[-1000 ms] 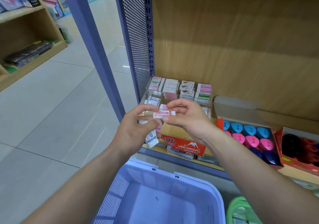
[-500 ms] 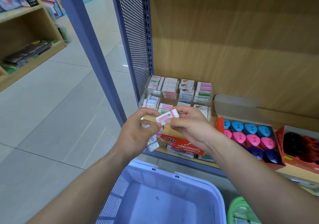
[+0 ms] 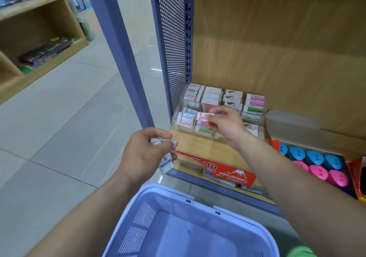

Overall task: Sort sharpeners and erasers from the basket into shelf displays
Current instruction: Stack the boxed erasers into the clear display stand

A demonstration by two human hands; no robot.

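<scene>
Grip: right hand fingertips pinch one eraser, blurred, frame centre.
Eraser position: left of the palm, over the clear display rack's front row; contact unclear.
Left hand: grips spare erasers, lower left of rack.
Basket: bottom centre, below both hands.

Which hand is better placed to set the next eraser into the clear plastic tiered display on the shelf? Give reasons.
Right. The right hand pinches a small white-and-pink eraser directly over the clear plastic tiered display; the left hand grips spare wrapped erasers short of it.
</scene>
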